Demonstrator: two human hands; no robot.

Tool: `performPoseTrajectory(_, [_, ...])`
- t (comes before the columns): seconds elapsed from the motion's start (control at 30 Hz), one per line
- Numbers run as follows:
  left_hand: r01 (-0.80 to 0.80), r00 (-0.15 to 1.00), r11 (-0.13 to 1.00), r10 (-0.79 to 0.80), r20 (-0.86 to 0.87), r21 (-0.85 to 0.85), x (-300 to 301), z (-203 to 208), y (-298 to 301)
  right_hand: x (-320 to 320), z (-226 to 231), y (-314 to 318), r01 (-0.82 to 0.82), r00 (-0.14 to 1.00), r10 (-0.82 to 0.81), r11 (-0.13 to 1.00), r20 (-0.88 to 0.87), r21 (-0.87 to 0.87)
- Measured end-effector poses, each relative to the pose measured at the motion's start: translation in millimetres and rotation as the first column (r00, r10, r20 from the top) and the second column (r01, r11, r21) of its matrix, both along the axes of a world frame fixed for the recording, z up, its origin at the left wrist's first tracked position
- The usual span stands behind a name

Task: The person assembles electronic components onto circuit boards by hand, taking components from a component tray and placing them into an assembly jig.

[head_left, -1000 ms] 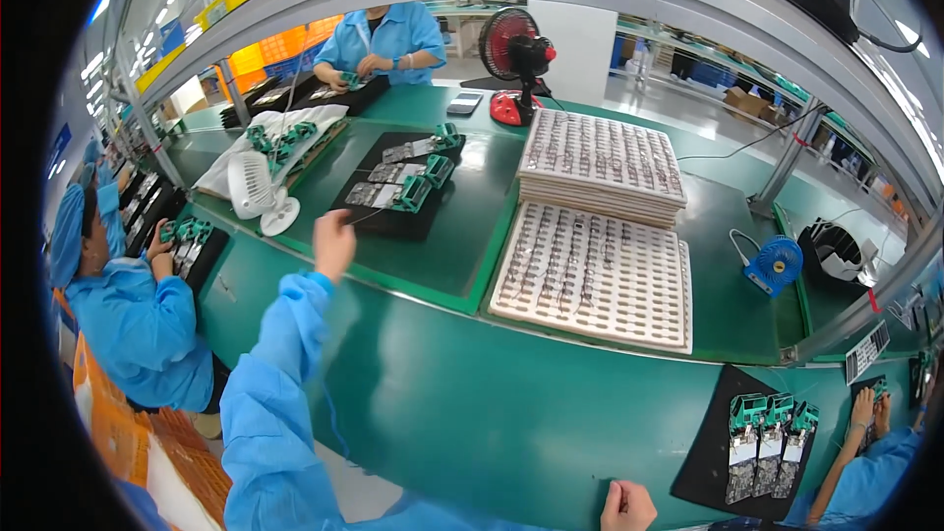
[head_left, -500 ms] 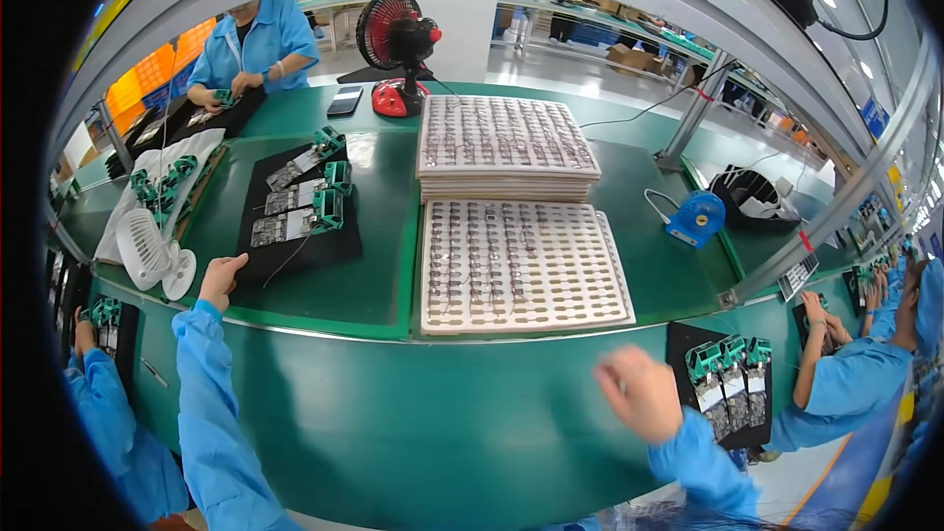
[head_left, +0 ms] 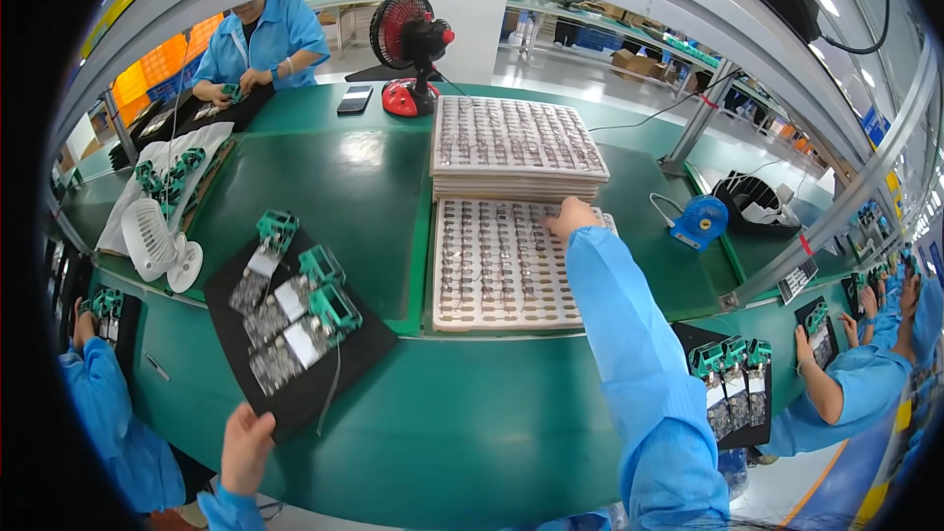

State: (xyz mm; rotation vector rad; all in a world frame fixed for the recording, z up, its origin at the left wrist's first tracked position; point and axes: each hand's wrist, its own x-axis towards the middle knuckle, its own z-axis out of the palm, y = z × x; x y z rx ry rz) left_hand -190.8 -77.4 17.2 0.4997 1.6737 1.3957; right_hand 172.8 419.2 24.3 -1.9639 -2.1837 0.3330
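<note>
No words or numbers can be read. Well to the right of the person's left hand [head_left: 248,450], which grips the near corner of a black mat [head_left: 303,397], a white card [head_left: 797,279] beside a metal post [head_left: 770,267] carries dark marks too small to read, and a blue panel [head_left: 867,128] farther off is illegible. Just ahead of the grip, the circuit boards [head_left: 270,323] show only undecipherable fine detail.

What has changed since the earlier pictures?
The left hand, at its corner, has drawn the black mat with its three boards toward the person. The right hand has moved forward to the front white tray. The tray stack and blue fan stayed put.
</note>
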Motion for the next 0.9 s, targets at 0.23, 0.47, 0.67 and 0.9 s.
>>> performPoseTrajectory(0.23, [0.094,0.964,0.986,-0.056,0.261,-0.134,96.4,-10.5,-71.3,8.3,-15.8,39.5,0.032,0.988,-0.074,0.956,-0.133,-0.293])
performPoseTrajectory(0.47, [0.176,0.9,0.949,-0.048,0.434,-0.26,164.0,-33.1,-84.6,-7.7,-21.3,6.0,0.07,0.886,-0.104,0.993,-0.452,-0.091])
performPoseTrajectory(0.67, [0.442,0.661,0.879,-0.185,0.727,-0.178,219.5,-43.5,-47.2,41.4,-7.9,-13.2,-0.229,0.207,-0.338,0.896,-0.918,-0.381])
performPoseTrajectory(0.9, [0.512,0.368,0.857,-0.282,0.886,0.06,308.0,-58.8,-24.9,92.0,93.3,-151.2,-0.65,0.283,-0.12,0.705,-0.952,-0.282])
